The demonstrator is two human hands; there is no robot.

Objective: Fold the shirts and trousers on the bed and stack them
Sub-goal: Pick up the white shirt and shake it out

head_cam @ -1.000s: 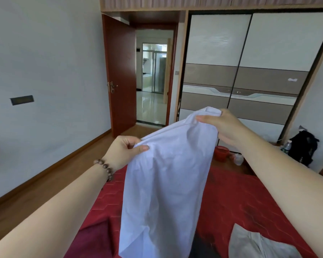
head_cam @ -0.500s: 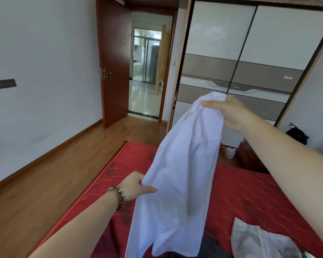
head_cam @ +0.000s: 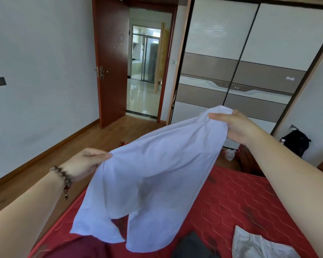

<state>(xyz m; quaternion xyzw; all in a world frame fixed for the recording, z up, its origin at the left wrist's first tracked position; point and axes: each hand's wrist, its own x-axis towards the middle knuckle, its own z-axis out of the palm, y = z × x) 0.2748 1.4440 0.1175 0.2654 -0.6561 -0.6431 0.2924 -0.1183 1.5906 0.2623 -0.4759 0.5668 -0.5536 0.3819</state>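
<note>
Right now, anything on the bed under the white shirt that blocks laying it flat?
Partly. Both hands, left and right, hold the white shirt above the red bed. A dark garment and a grey garment lie near its hem; the bed farther out shows bare.

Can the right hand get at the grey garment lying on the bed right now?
Probably not yet: the right hand grips the white shirt, as does the left hand. The grey garment lies uncovered below the right forearm, so the path looks free.

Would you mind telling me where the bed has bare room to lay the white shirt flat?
Bare red cover lies under the right arm, beyond the grey garment. The near edge is crowded: dark garment, maroon cloth. Both hands hold the shirt aloft.
</note>
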